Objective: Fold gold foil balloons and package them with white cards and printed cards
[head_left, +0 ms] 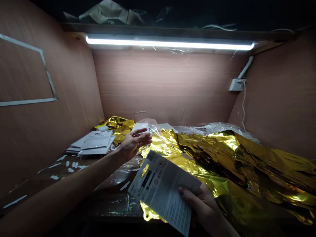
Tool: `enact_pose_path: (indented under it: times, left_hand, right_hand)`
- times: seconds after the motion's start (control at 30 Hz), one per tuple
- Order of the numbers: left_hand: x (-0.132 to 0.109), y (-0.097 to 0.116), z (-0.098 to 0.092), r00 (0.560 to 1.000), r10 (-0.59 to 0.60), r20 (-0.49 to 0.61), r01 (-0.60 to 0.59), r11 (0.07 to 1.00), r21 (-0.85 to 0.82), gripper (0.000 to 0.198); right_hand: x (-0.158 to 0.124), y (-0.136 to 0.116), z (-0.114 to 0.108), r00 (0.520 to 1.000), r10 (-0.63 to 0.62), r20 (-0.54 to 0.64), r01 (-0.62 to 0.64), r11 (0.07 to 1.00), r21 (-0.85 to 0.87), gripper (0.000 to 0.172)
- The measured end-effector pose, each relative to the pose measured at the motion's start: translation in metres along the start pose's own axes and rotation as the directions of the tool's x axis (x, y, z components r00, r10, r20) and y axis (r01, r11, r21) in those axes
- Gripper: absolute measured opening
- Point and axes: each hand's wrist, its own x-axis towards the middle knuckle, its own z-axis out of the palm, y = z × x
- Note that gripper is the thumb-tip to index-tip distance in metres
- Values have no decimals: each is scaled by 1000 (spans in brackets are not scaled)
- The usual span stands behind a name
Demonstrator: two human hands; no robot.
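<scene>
My right hand [201, 200] grips a printed packaging card [164, 189] by its lower right edge, with the thumb on the front. The card is tilted and has a hang hole near its upper left end, plus small symbols and fine text. My left hand [135, 141] is farther back, its fingers bent against a clear plastic bag [158, 133] that stands up from the surface. The fingertips' exact hold is hard to see through the film. Shiny gold foil sheets [212, 148] lie beneath and to the right of both hands.
A stack of printed cards [96, 141] lies at the left, beside more crumpled gold foil [120, 125]. White paper scraps [71, 166] are scattered over the tabletop. Clear plastic [222, 127] lies along the back. Wooden panels enclose three sides, under a lit tube lamp [170, 43].
</scene>
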Motion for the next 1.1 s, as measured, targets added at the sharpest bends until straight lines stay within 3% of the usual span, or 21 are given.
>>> enact_pose_path:
  times: [0.3,0.57,0.7,0.87,1.1]
  left_hand:
    - [-11,3,-8,994,-13,106,13,1000,-3,42]
    - [-29,0,-1,969,-181,169,171,983,72,45]
    - [-39,-6,5,937,-280,209,271,960,70,32]
    - [-38,-4,4,963,-248,110,239,967,86,18]
    - [-39,-9,4,960,-247,129,242,969,54,21]
  right_hand:
    - [8,-8,4,995,13,-97,-9,999,48,46]
    - [10,-4,5,991,-35,-132,31,999,-33,51]
    - [10,1,1,986,-52,-161,44,998,-52,52]
    - [8,3,-2,937,-106,-333,86,993,-76,49]
    - [4,-11,8,882,-171,-439,130,984,-121,49]
